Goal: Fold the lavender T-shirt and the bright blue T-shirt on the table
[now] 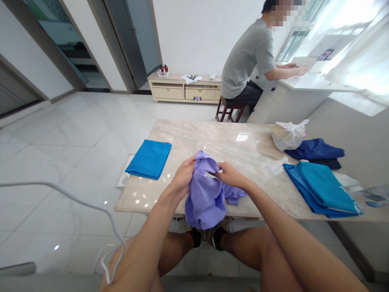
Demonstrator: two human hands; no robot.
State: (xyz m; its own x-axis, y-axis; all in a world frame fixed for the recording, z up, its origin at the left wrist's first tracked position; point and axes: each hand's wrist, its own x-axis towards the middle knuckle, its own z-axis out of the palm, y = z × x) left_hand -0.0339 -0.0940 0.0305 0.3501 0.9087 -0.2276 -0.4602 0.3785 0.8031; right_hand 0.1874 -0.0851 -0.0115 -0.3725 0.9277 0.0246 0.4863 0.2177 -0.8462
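Observation:
A purple shirt (205, 198) is bunched between my hands, over the near edge of the table. My left hand (182, 178) pinches it at the upper left, by the raised folds. On the other side my right hand (230, 174) grips the edge of an opening, where a small pale patch like a label shows. Part of the cloth rests on the tabletop at right, and the rest hangs over the edge in front of my shoes. To the left lies a flat, folded blue cloth (150, 159).
On the marble-look table (194, 132), folded blue cloths (322, 186), a dark blue cloth (317, 149) and a white plastic bag (290, 135) sit at right. A white cable (75, 200) curves at left. Beyond, a person (249, 61) sits on a stool by a low cabinet (168, 91).

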